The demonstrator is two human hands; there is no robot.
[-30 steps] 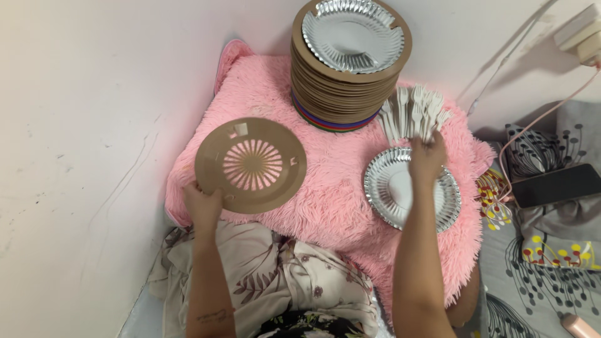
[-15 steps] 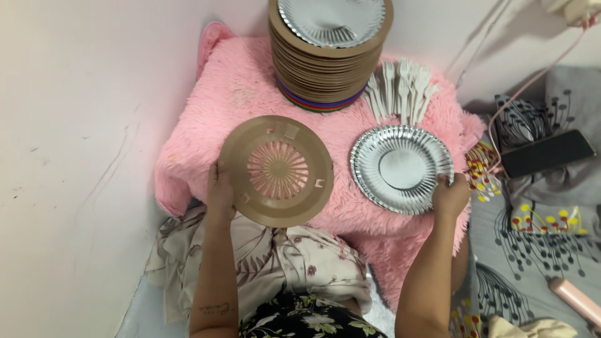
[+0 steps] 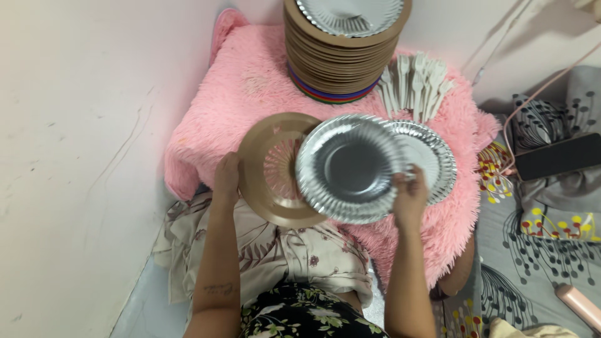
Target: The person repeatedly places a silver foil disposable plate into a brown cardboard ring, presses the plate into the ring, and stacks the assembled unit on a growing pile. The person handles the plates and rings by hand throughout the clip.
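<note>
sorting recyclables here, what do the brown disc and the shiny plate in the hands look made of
The brown round disc in the left hand looks like plain matte cardboard, with slots cut through its centre. The silver pleated plate in the right hand looks foil-faced paperboard: mirror-like glare, crimped rim. Its backing is hidden.

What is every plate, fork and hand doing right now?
Left hand: grips the brown plate's edge.
Brown plate: held up, partly behind the silver plate.
Right hand: holds the silver plate's rim.
Silver plate: lifted, shiny side up.
Second silver plate: lying flat on the pink cover.
Plate stack: piled upright.
White forks: lying bunched together.
Phone: screen dark.
</note>
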